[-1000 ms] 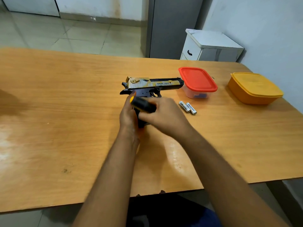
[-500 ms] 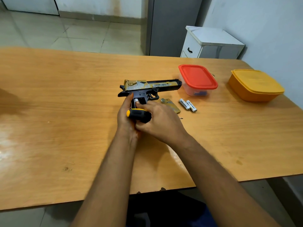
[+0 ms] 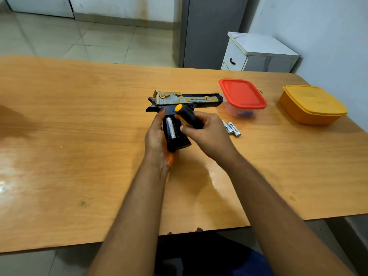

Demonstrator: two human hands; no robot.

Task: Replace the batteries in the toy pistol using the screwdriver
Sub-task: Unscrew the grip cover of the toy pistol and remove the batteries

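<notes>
My left hand (image 3: 157, 136) wraps the grip of the toy pistol (image 3: 185, 100) near the middle of the frame, fingers closed around it, holding it flat on the table (image 3: 79, 136) with the battery bay facing up. My right hand (image 3: 207, 132) is clenched on the screwdriver (image 3: 186, 114), its yellow-capped handle pointing up-left; I cannot see the tip. The cover looks off and one old battery (image 3: 171, 128) shows in the open bay, so I judge I am at the removal step: next I need to pry or tip that cell out. The spare batteries (image 3: 232, 129) lie just right of my right hand, the red-lidded box (image 3: 242, 93) and yellow box (image 3: 312, 104) beyond. Bare wood spreads left; the near edge sits well below my wrists.
</notes>
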